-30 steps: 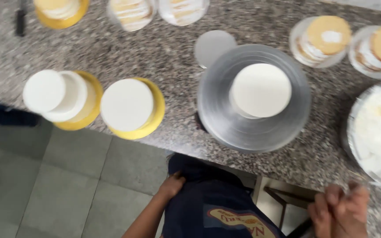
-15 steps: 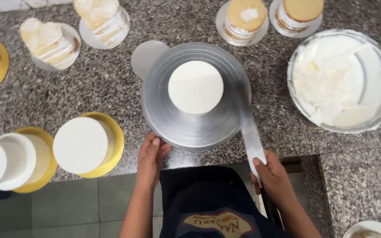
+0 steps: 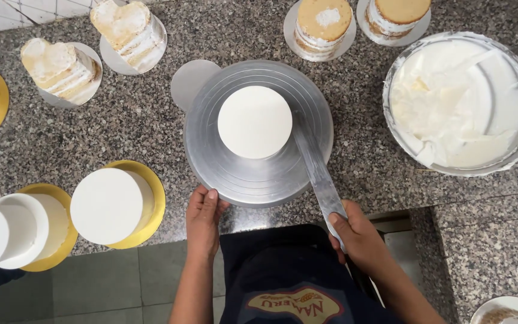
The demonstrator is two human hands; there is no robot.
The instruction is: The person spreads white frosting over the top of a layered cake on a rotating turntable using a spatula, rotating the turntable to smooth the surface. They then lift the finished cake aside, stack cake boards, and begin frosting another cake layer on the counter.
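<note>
Small round white-iced cake (image 3: 255,122) sits centred on grey metal turntable (image 3: 259,133), mid-table near front edge of speckled granite table (image 3: 367,180). Left hand (image 3: 204,217) rests fingers on turntable's near rim, holding nothing. Right hand (image 3: 358,231) closed round handle of long flat steel spatula (image 3: 316,168), blade laid across turntable, tip by cake's right side. Metal bowl of white cream (image 3: 460,102) toward right edge. For smooth sides: blade upright, steady, light against icing; left hand turns platter evenly.

White cake (image 3: 255,122), silver ringed turntable (image 3: 223,168), speckled grey granite counter (image 3: 121,120), gold boards (image 3: 151,198)
</note>
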